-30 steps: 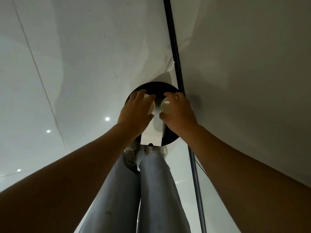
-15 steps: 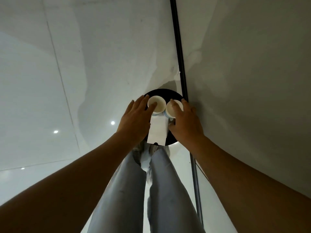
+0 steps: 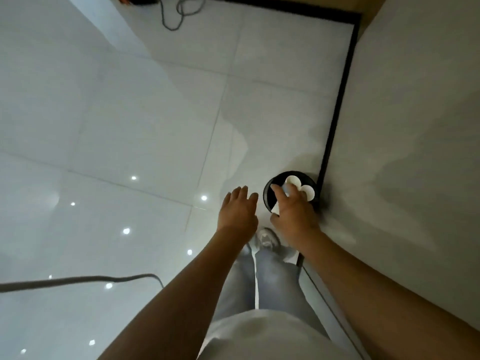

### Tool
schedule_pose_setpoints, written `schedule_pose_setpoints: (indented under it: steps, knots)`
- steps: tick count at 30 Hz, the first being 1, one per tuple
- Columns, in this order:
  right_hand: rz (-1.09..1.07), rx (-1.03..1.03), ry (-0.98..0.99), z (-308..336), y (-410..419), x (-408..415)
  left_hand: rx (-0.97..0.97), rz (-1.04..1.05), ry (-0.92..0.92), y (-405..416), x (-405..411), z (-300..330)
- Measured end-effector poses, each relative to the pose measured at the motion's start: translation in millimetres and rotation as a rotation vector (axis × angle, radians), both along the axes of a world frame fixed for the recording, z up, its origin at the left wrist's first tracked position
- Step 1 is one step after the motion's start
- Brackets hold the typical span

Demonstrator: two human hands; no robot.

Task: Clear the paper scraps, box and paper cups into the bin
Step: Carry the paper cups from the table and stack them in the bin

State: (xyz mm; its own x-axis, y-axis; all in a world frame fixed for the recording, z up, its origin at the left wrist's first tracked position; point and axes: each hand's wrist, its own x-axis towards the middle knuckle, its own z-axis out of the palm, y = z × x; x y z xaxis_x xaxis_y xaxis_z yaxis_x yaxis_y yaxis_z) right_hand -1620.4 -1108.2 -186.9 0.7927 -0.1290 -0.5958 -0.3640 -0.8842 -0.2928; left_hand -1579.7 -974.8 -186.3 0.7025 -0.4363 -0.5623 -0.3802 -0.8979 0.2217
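A round black bin (image 3: 267, 194) stands on the floor against the wall's dark baseboard. Two white paper cups (image 3: 293, 181) (image 3: 308, 191) sit side by side in its mouth, openings up. A corner of the white box (image 3: 274, 207) shows at the bin's near rim. My right hand (image 3: 293, 216) lies over the bin, its fingers stretched across the box and touching the cups, thumb splayed at the box corner. Left of the bin, my left hand (image 3: 237, 214) hovers with spread fingers and holds nothing. No paper scraps are visible.
The floor is glossy white tile. A grey cable (image 3: 78, 280) runs across it at lower left, and another cable (image 3: 171, 22) loops at the top. The wall (image 3: 402, 152) with a black baseboard (image 3: 335, 120) rises on the right. My legs and shoes (image 3: 267, 239) are just below the bin.
My left hand has let go of its cup and moved left, off the bin. The right hand stays over the cups and box. The view has pulled back and upward.
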Motion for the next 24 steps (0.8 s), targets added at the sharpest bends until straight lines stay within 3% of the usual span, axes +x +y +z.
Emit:
schedule_pose_setpoints:
  steps: [9,17,24]
  knots:
    - [0.532,-0.024,-0.027,80.5,152.2,-15.4,0.037,0.533,-0.106,153.0,-82.6,84.7]
    - [0.990,0.003,-0.043,115.0,351.7,-54.7,0.056,1.032,-0.125,336.2,-194.7,111.8]
    - [1.283,-0.029,-0.047,125.2,534.1,-130.9,0.073,1.286,-0.109,492.6,-293.3,122.4]
